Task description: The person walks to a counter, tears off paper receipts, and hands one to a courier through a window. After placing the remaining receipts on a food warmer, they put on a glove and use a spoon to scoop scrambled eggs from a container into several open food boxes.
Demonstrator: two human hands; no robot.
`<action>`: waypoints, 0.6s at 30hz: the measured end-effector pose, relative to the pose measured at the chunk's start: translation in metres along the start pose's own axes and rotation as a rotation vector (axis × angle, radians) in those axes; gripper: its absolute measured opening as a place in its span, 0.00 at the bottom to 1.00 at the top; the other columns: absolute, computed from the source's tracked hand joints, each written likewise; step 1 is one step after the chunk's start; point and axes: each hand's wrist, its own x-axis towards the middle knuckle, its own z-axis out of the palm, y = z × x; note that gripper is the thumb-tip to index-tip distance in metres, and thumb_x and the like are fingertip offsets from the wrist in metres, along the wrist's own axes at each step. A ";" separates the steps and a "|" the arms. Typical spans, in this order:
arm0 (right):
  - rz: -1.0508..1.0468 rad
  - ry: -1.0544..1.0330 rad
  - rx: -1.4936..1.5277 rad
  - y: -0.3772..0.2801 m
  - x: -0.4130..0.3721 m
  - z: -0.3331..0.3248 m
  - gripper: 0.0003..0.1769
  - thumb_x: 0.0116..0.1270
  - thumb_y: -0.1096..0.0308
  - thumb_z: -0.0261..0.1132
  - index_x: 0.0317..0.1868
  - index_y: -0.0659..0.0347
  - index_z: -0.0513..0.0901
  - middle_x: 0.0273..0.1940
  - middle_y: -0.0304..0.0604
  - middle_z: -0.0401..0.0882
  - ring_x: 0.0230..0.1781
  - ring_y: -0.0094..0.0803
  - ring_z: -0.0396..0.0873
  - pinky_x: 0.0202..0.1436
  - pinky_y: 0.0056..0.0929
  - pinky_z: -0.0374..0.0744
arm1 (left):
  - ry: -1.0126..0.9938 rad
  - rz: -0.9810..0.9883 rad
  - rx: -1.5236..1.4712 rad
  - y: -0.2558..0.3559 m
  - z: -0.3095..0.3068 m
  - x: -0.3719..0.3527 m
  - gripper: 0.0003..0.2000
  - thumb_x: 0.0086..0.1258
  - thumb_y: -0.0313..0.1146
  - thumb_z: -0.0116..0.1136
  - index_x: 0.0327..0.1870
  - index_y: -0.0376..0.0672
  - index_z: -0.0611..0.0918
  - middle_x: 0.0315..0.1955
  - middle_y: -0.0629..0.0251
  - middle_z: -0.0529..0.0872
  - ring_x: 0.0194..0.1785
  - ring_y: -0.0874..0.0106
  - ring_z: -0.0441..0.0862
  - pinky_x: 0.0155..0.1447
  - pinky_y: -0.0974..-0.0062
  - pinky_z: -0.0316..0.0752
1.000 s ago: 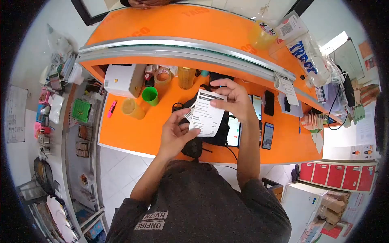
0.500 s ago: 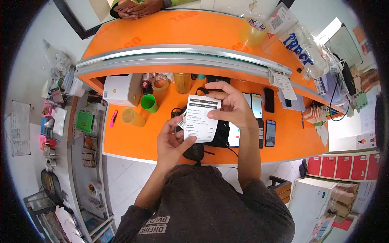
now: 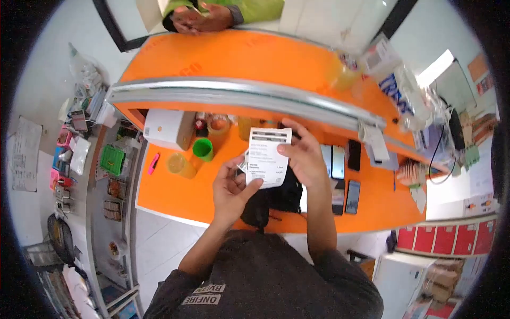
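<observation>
A white printed receipt [image 3: 267, 162] is held up between both hands over the orange counter. My left hand [image 3: 232, 186] pinches its lower left edge, the thumb lying on the front. On the upper right edge, my right hand [image 3: 303, 157] grips it with the thumb in front and fingers behind. A bit of another paper shows behind the receipt's left side, mostly hidden. Under the hands lies a black item [image 3: 281, 196], partly covered. Right of my right forearm are several phones, one a dark phone [image 3: 352, 196] near the front edge.
On the counter [image 3: 159, 194] stand a green cup [image 3: 203, 149], a yellowish cup [image 3: 180, 166], a pink marker [image 3: 153, 163] and a white box [image 3: 169, 129]. A raised shelf with a metal edge [image 3: 239, 90] runs across. Beyond it are another person's hands [image 3: 204, 18].
The view has tilted, so the counter sits lower and more of the other person's green sleeve shows. Both hands still hold the receipt, its top now more upright.
</observation>
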 end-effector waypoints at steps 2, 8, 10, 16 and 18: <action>-0.086 0.109 0.032 0.001 0.016 0.010 0.32 0.60 0.84 0.69 0.64 0.67 0.69 0.53 0.50 0.80 0.53 0.36 0.81 0.54 0.33 0.84 | 0.010 0.062 -0.024 0.003 -0.002 0.016 0.28 0.62 0.11 0.63 0.63 0.33 0.66 0.58 0.54 0.74 0.56 0.66 0.82 0.61 0.69 0.80; -0.237 0.141 -0.177 -0.032 0.101 0.045 0.21 0.64 0.80 0.68 0.58 0.70 0.75 0.47 0.48 0.84 0.44 0.32 0.84 0.50 0.31 0.85 | 0.017 0.066 -0.060 0.011 -0.015 0.034 0.26 0.62 0.12 0.63 0.61 0.35 0.68 0.58 0.57 0.74 0.59 0.62 0.81 0.62 0.66 0.80; -0.268 0.104 -0.190 -0.036 0.140 0.046 0.18 0.67 0.76 0.67 0.56 0.70 0.77 0.45 0.47 0.84 0.43 0.31 0.84 0.48 0.31 0.85 | 0.041 0.086 -0.049 0.014 -0.019 0.035 0.26 0.62 0.13 0.63 0.61 0.35 0.68 0.57 0.57 0.75 0.59 0.62 0.81 0.62 0.66 0.80; -0.165 0.245 0.041 -0.035 0.245 0.083 0.12 0.71 0.71 0.64 0.51 0.68 0.77 0.44 0.46 0.83 0.41 0.34 0.84 0.46 0.33 0.85 | 0.049 -0.064 -0.057 0.000 -0.040 0.011 0.27 0.63 0.13 0.64 0.62 0.34 0.68 0.57 0.56 0.76 0.58 0.63 0.81 0.62 0.67 0.80; -0.153 0.259 0.111 -0.019 0.294 0.079 0.11 0.73 0.71 0.61 0.52 0.67 0.76 0.46 0.46 0.82 0.42 0.35 0.85 0.47 0.34 0.85 | 0.057 -0.081 -0.065 -0.004 -0.047 0.001 0.26 0.63 0.13 0.64 0.62 0.34 0.68 0.57 0.56 0.76 0.58 0.63 0.81 0.62 0.67 0.80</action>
